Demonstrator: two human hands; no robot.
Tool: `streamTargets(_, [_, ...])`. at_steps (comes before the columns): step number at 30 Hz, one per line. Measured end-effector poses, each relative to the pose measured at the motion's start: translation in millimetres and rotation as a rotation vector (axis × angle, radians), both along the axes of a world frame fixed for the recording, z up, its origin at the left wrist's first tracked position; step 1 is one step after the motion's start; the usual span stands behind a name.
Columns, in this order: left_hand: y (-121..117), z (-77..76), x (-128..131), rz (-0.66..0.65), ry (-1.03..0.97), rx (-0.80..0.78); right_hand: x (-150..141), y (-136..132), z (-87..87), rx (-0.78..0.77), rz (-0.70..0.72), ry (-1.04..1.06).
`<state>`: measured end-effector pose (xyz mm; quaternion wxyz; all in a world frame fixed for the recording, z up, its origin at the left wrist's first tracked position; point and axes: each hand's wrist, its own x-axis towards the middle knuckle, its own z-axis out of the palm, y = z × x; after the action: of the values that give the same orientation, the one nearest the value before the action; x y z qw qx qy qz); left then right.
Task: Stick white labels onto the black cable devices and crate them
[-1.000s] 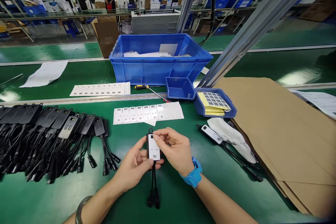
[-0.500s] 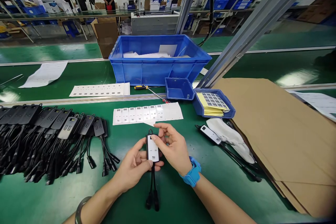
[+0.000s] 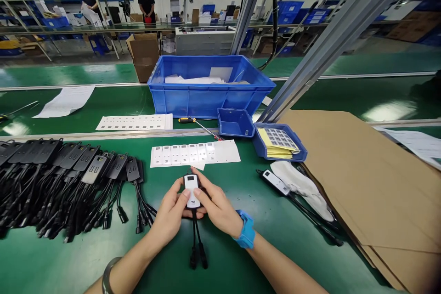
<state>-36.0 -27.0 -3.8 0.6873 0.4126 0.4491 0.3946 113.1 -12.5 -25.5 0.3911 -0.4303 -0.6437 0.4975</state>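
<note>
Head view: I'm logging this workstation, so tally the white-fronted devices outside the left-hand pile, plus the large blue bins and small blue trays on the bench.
White-fronted devices: 2 (held device in left hand and right hand; loose device to the right)
Large blue bins: 1
Small blue trays: 2
Total: 5

The white label (image 3: 192,184) on the handheld black device (image 3: 193,209) is displaying the marking "TS3". Print on the nearer label sheet (image 3: 225,150) is appearing too small for reliable reading.
</note>
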Motion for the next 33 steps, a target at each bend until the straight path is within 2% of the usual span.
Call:
streamTargets(3, [0.0,-8.6,2.1,0.005,0.087,0.065,-3.8,-0.9,-5.9,0.06,-0.047,-0.045])
streamTargets(6, [1.8,-12.8,3.7,0.03,0.034,0.038,-8.7,-0.8,-7.2,0.12,-0.062,-0.11])
streamTargets(9, [4.5,-10.9,2.3,0.044,-0.072,-0.006,-8.0,1.1,-0.1,0.246,-0.051,-0.246])
streamTargets(11, [7.7,-8.5,-2.5,-0.018,-0.048,0.022,-0.6,2.6,8.0,0.309,-0.039,-0.405])
streamTargets(13, [13.2,-7.9,-10.6,-0.097,0.187,0.195,13.4,3.2,15.4,0.299,-0.072,-0.64])
streamTargets(17, [30.1,-17.0,-29.2,-0.109,0.964,0.724,54.2,2.3,17.2,0.158,-0.162,-1.196])
streamTargets(20, [40.7,-29.1,-36.3,-0.115,1.292,0.851,79.3,7.3,10.8,0.103,-0.259,-1.443])
streamTargets(23, [44.3,-36.4,-36.4,-0.139,1.434,0.856,85.0,25.8,8.3,0.18,-0.41,-1.333])
streamTargets(26, [42.9,-36.5,-34.7,-0.149,1.495,0.853,70.7,59.6,7.6,0.271,-0.376,-1.084])
streamTargets(30, [40.5,-35.6,-34.7,-0.143,1.54,0.86,45.0,107.4,-1.8,0.319,-0.346,-0.864])
streamTargets(33, [39.9,-38.6,-34.4,-0.114,1.528,0.867,40.4,123.0,-11.0,0.33,-0.382,-0.672])
